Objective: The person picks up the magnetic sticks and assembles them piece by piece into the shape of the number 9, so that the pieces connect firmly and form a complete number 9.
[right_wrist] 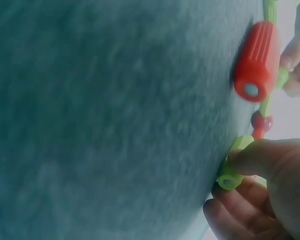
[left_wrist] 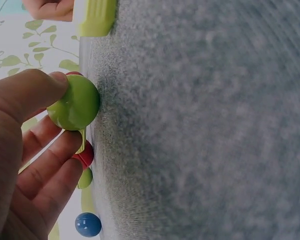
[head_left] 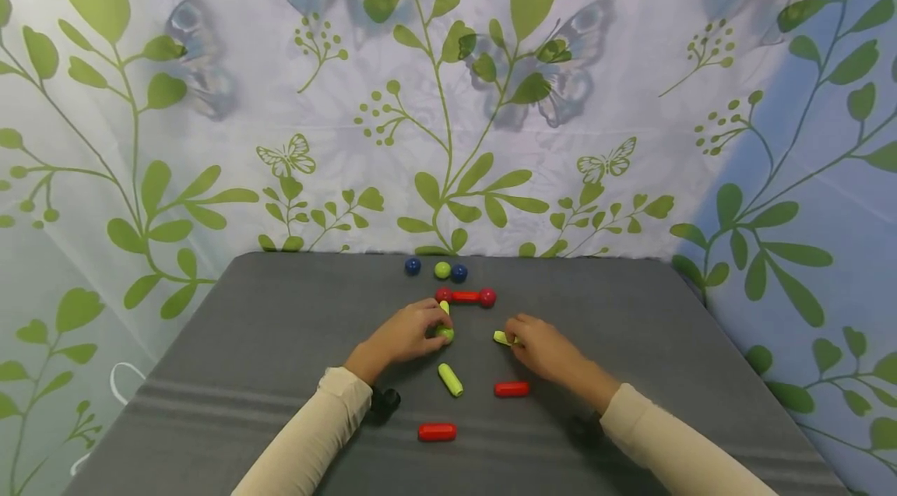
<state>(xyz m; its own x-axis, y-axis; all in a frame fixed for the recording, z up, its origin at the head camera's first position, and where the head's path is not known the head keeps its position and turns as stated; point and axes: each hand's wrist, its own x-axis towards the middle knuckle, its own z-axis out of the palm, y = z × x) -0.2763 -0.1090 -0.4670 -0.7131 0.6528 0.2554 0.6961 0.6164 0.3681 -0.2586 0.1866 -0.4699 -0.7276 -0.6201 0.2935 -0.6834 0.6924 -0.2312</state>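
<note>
My left hand [head_left: 406, 334] pinches a green ball [left_wrist: 76, 104] between thumb and fingers, low over the grey table. A yellow-green rod [head_left: 444, 307] runs from beside that ball toward a red ball [head_left: 443, 294]. This red ball sits at one end of a red rod [head_left: 466, 297], with a second red ball [head_left: 487, 297] at the other. Off to the right, my right hand [head_left: 550, 350] holds another yellow-green rod [right_wrist: 230, 178] by thumb and fingers. Its near end shows a small grey tip in the right wrist view.
Nearer me lie a loose yellow-green rod [head_left: 451, 380] and two red rods, one on the right [head_left: 511, 388] and one closer [head_left: 437, 432]. Toward the back edge are two blue balls [head_left: 413, 266] and a green ball [head_left: 442, 270]. A leaf-patterned curtain [head_left: 336, 169] hangs behind the table [head_left: 280, 309].
</note>
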